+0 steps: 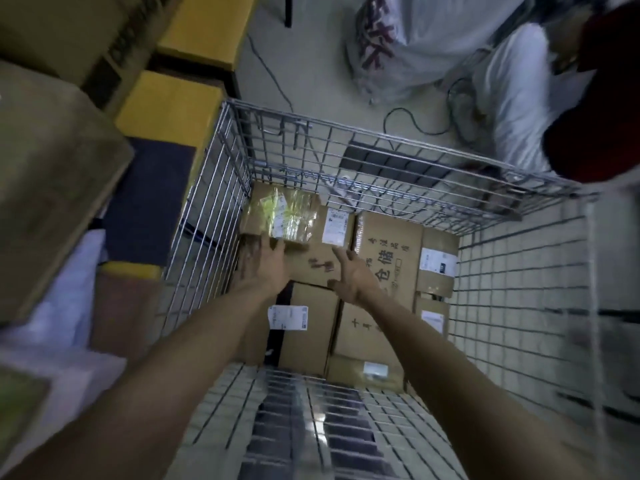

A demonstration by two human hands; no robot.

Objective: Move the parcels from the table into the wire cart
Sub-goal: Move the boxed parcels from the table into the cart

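Wire cart (381, 142): grey steel mesh, open at the top and seen from above, with all four walls upright.
Floor (329, 64): pale and matte, showing beyond the cart's far wall.
Cables (408, 124): black, at least two, lying loose on the floor just beyond the cart's far wall.
Sacks: two, beyond the cart's far right corner. One is a grey sack (381, 46) with dark red print and the other is a white sack (512, 98).
Yellow blocks (169, 109): two, outside the cart's far left corner.
Dark blue panel (149, 202): one, just outside the cart's left wall.
Parcels (304, 327): about eight cardboard boxes on the cart's bottom, packed so that they touch. Several carry white labels. The exact count is unsure where the boxes overlap.
Large boxes (52, 168): two cardboard ones, well left of the cart and blurred. What they stand on cannot be told.
Printed box (311, 263): lies inside the cart against its left wall, between the two hands.
Left hand (266, 263): inside the cart, over the printed box's left edge. The fingers are spread and straight and grip nothing. Blur hides whether they touch the box.
Right hand (349, 271): inside the cart, at the printed box's right edge. The fingers are splayed wide and hold nothing.
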